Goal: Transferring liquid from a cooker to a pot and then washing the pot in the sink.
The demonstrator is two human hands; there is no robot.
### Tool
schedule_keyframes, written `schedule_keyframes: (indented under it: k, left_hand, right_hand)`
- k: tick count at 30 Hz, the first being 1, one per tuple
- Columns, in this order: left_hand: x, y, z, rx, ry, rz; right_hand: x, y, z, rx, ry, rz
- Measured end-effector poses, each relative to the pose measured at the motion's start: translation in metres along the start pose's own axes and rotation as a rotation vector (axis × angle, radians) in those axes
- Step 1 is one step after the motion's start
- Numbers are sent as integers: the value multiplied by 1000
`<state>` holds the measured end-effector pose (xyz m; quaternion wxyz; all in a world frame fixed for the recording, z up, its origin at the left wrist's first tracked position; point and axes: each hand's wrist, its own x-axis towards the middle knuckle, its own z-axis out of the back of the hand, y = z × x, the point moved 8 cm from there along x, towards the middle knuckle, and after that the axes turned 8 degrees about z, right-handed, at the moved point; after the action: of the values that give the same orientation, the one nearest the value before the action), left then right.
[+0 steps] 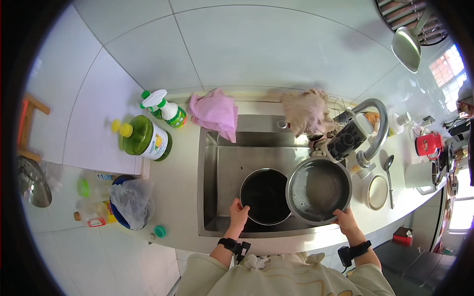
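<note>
My left hand (239, 214) grips the near left rim of a dark round pot (265, 196) inside the stainless steel sink (244, 157). With my right hand (344, 220) I hold the near right rim of a grey metal bowl (319, 190), which holds cloudy liquid with some foam at its left. The bowl overlaps the pot's right edge and the sink's right side. Above the bowl's far side hangs the curved tap (381, 118) with a dark-patterned filter unit (350, 137). Whether the bowl rests on anything cannot be told.
A pink cloth (216, 111) and a beige cloth (307, 111) lie at the sink's back edge. Left stand a green detergent bottle (142, 138), a spray bottle (172, 113) and a bag-covered blue bin (131, 203). Right are a small bowl (377, 192), a spoon (389, 181) and a white kettle (418, 174).
</note>
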<state>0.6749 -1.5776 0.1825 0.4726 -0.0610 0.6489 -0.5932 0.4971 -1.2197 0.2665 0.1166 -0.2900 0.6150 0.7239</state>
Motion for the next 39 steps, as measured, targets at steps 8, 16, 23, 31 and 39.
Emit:
schedule_keyframes:
  k: [8, 16, 23, 31, 39]
  left_hand:
    - [11, 55, 7, 585, 211, 158]
    - [-14, -32, 53, 391, 93, -109]
    - [-53, -61, 82, 174, 58, -237]
    - [-78, -80, 86, 239, -34, -282]
    - [-97, -49, 62, 379, -24, -211]
  right_hand:
    - [7, -11, -46, -99, 9, 140]
    - [-14, 61, -89, -745, -33, 696]
    - [-42, 88, -91, -881, -61, 835]
    - [-50, 101, -61, -1113, -263, 1197]
    - [61, -1, -14, -1068, -124, 432]
